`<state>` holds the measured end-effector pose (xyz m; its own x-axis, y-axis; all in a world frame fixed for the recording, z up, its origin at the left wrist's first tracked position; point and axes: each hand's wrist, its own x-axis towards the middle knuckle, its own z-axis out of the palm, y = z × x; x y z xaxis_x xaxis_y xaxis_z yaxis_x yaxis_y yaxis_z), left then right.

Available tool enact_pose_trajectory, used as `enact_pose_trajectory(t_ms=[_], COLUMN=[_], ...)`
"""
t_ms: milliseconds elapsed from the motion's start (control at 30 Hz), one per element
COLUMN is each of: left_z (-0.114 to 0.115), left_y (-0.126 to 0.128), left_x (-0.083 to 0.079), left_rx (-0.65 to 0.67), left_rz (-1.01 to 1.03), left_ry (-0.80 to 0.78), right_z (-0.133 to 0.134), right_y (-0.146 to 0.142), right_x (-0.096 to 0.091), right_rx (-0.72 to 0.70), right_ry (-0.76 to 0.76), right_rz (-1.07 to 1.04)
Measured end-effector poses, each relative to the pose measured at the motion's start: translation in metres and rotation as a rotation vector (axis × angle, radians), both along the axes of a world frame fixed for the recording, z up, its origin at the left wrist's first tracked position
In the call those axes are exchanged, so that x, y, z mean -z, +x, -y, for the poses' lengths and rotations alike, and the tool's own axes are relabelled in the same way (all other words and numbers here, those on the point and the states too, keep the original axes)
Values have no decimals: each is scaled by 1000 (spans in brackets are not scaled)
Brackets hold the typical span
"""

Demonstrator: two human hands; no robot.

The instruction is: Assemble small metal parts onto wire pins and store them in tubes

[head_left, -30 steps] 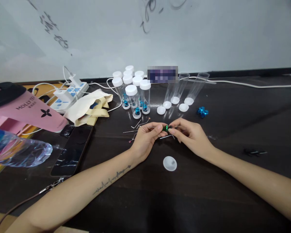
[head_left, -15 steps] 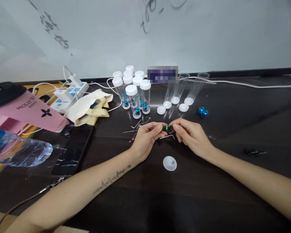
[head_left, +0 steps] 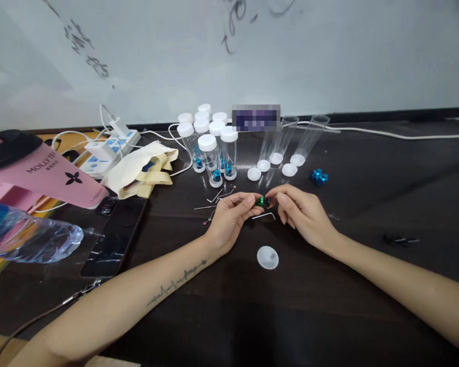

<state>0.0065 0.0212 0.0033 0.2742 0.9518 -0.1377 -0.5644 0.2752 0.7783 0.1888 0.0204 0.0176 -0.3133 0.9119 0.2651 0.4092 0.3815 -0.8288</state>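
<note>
My left hand (head_left: pixel 229 219) pinches a small green and black metal part (head_left: pixel 261 201) between thumb and fingertips. At the part's black right end are the bent fingers of my right hand (head_left: pixel 306 216), closed in a loose pinch. Just below the fingertips, an L-shaped hex key (head_left: pixel 266 215) lies on the dark table. Thin metal pins and bent wires (head_left: pixel 215 195) lie beside my left hand, partly hidden by it. A shallow white round cap (head_left: pixel 268 258) rests on the table nearer to me.
Several white-capped clear tubes (head_left: pixel 209 160) holding blue parts stand behind my hands. Uncapped tubes (head_left: pixel 309 137) and loose caps (head_left: pixel 254 174) are to their right, near blue parts (head_left: pixel 319 177). Black pieces (head_left: pixel 401 240) lie right; a phone (head_left: pixel 115 237), cup (head_left: pixel 57 168) and bottle (head_left: pixel 34 232) left.
My right fingers have shifted slightly at the black end of the part. The part has moved a little to the left; my left hand stays almost still.
</note>
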Motion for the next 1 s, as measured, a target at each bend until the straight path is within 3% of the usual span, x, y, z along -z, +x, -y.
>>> enact_pose_trajectory(t_ms=[1000], left_z=[0], left_y=[-1], left_x=[0], left_rx=[-2], left_rz=[-9], left_ry=[7], right_z=[-1], right_y=[0], right_x=[0], right_rx=[-2], right_ry=[11], right_rz=[15])
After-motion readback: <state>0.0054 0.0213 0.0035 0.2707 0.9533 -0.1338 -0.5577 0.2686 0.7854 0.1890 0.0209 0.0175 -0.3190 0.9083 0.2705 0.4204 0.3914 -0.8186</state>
